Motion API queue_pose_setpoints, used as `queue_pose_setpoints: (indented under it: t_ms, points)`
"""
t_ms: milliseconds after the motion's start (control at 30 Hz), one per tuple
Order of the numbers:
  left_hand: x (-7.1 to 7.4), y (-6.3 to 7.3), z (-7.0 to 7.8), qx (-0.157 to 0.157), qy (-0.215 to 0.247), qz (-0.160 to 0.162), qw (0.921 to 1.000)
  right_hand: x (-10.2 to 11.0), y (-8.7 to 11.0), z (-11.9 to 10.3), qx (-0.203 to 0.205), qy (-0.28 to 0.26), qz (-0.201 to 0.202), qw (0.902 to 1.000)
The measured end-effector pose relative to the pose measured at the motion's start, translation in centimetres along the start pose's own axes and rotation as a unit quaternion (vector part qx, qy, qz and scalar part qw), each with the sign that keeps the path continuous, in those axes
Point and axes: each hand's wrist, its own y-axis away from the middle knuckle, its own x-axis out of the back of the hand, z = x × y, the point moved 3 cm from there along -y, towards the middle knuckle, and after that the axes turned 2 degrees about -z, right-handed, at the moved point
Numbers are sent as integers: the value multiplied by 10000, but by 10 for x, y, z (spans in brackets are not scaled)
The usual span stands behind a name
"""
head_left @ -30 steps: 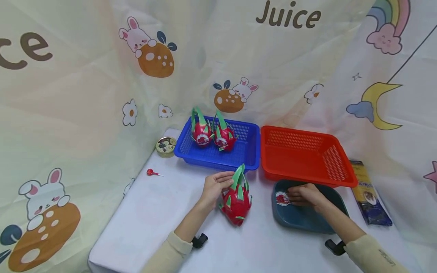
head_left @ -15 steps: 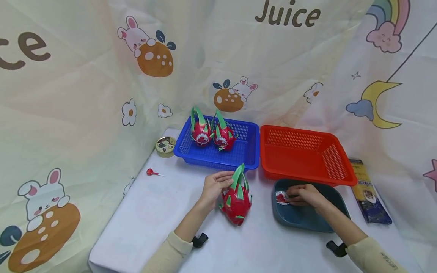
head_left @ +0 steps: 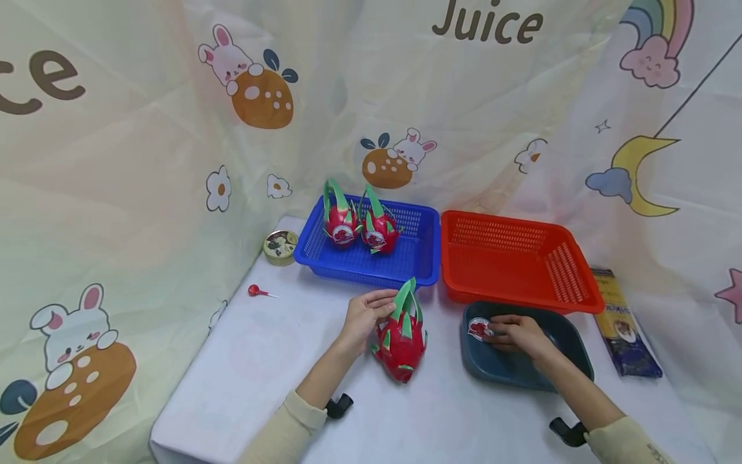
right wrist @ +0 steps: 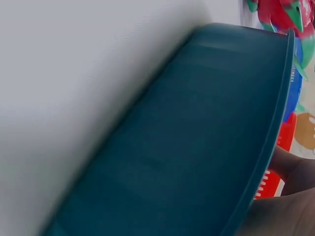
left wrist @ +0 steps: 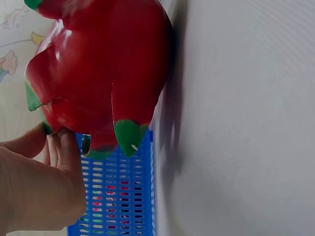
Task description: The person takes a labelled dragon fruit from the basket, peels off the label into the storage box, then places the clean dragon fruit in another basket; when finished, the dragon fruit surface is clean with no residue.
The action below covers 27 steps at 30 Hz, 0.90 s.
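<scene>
The left hand (head_left: 362, 317) pinches the fruit (head_left: 401, 348) by its green leaves between thumb and fingers; the fruit is at the table (head_left: 261, 361), in front of the blue basket (head_left: 420, 250) and left of the tub (head_left: 562, 332). The right hand (head_left: 523, 336) is over the tub, fingers partly extended, fingertips touching the sticker (head_left: 477, 328); whether they grip it I cannot tell. The red basket (head_left: 498, 264) stands just behind the tub

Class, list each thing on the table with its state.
Rear fruits: labelled, leaves up, in blue basket.
Blue basket: upright.
Front fruit: on its side, leaves held by left hand.
Red basket: upright.
Tub: upright, right hand inside.
Label: at right hand, grip unclear.
Tin: upright.
Packet: lying flat.
Red-headed stick: lying down.
</scene>
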Motion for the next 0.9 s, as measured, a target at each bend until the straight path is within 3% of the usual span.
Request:
queue_pose_setpoints:
  t_ms: [367, 633, 900]
  points:
    - [1, 0, 0, 11, 5, -36, 10000, 1, 4, 0, 176, 108, -60, 9998]
    - [0, 0, -1, 15, 9, -25, 10000, 0, 8, 5, 319, 105, -385, 9987]
    - [0, -2, -3, 43, 4, -27, 10000, -1, 9, 7, 343, 108, -189, 9992]
